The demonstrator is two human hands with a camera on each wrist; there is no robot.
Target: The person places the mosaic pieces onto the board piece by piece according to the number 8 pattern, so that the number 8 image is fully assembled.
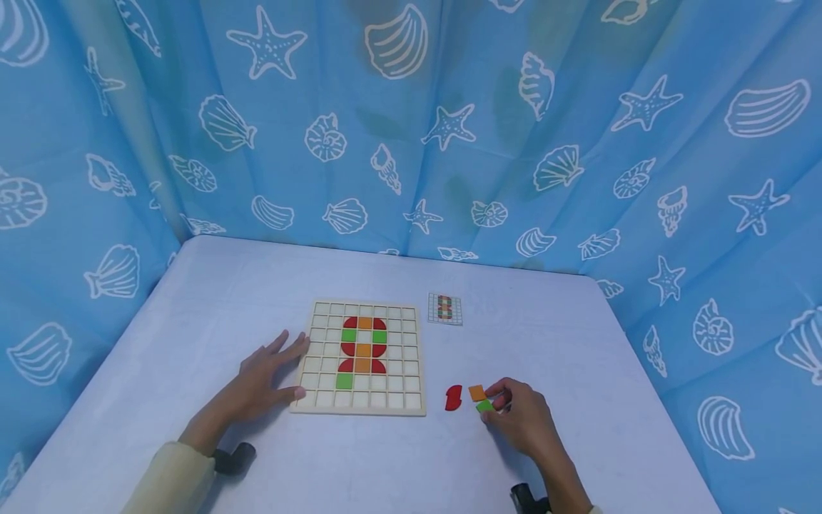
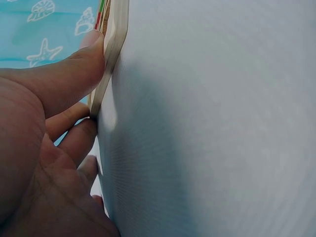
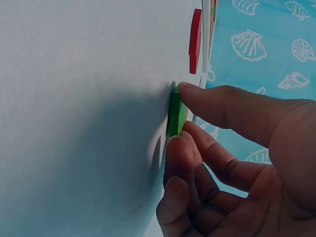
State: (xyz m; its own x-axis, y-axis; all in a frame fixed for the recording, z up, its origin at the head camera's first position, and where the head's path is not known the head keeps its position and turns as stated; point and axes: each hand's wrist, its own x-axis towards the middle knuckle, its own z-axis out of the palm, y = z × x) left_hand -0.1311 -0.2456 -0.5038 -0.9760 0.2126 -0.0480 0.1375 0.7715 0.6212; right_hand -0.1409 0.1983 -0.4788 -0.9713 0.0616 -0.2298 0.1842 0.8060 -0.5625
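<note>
My right hand point(image 1: 521, 415) pinches a green square tile point(image 3: 176, 111) between thumb and fingers, low over the table. An orange square tile point(image 1: 477, 392) lies right beside it, and red curved pieces point(image 1: 453, 397) lie a little to the left. With fingers spread, my left hand point(image 1: 260, 382) rests at the left edge of a wooden grid board point(image 1: 315, 408); in the left wrist view its thumb point(image 2: 89, 59) touches the board's side. On the board, red curved pieces, orange squares and green squares form a pattern down the middle, with one green square point(image 1: 344, 380) lowest at left.
A small card point(image 1: 454, 319) printed with a coloured grid pattern lies behind the board to the right. The white-covered table point(image 1: 257, 278) is enclosed by a blue curtain point(image 1: 411, 128) with shell and starfish prints.
</note>
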